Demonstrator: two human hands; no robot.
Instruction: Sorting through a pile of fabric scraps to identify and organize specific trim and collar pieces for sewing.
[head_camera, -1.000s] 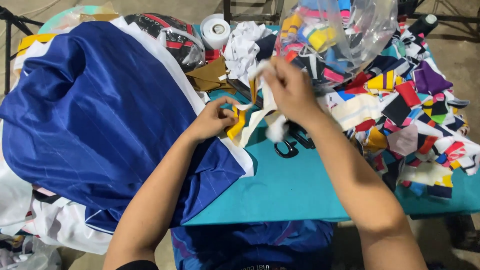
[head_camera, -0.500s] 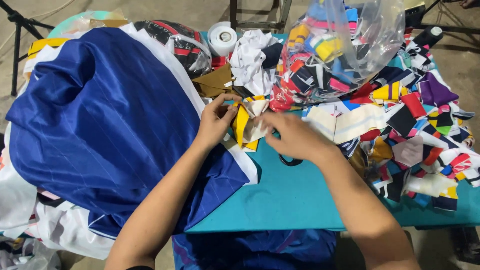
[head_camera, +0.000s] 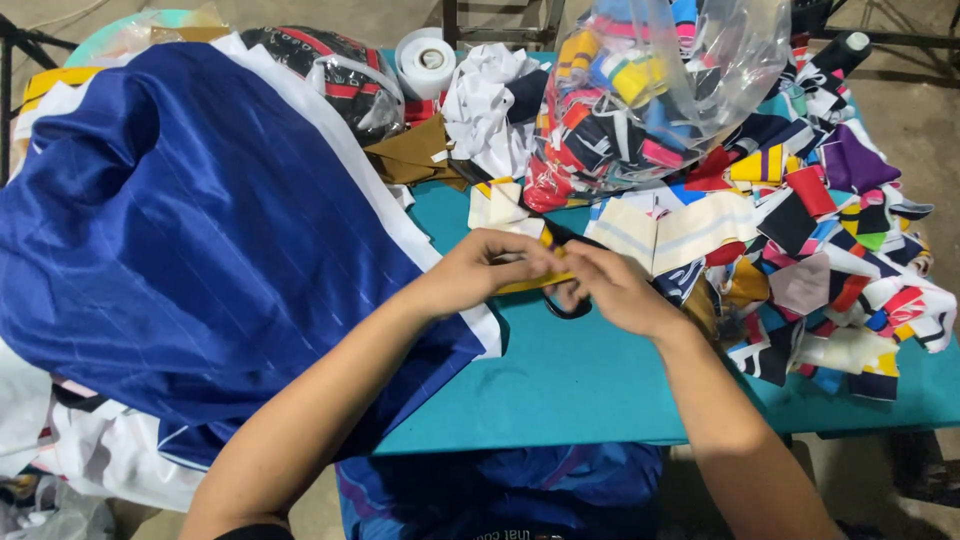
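The left hand (head_camera: 490, 268) and the right hand (head_camera: 612, 288) meet fingertip to fingertip over the smooth teal worktop (head_camera: 600, 385). Between them they pinch a narrow yellow strip of fabric (head_camera: 532, 283), a thin, flat band lying almost level; the left fingers close on its left end and the right fingers on its right end, so both hands are grasping the strip. Just under the right hand a dark, curved loop (head_camera: 566, 310) lies on the worktop; what it is cannot be told.

Left of the left hand, and partly under that forearm, spreads a large royal-blue garment of shiny fabric with thin pale pinstripes and white edging (head_camera: 200, 250), rumpled into soft folds and hanging over the worktop's near edge.

Just beyond the 2 hands lie flat cream-white fabric panels (head_camera: 670, 228), rectangular and faintly striped. Right of the right hand a loose heap of small multicoloured fabric offcuts (head_camera: 830, 260) covers the worktop: angular scraps in red, purple, yellow, black and white, overlapping one another.

Farther beyond the hands stands a bulging clear plastic bag stuffed with bright fabric pieces (head_camera: 650, 90), its film glossy and creased. Left of the bag sits a crumpled white cloth (head_camera: 490, 95), then a white roll of tape (head_camera: 426, 62) on its side, and a folded brown piece of fabric (head_camera: 415, 155).
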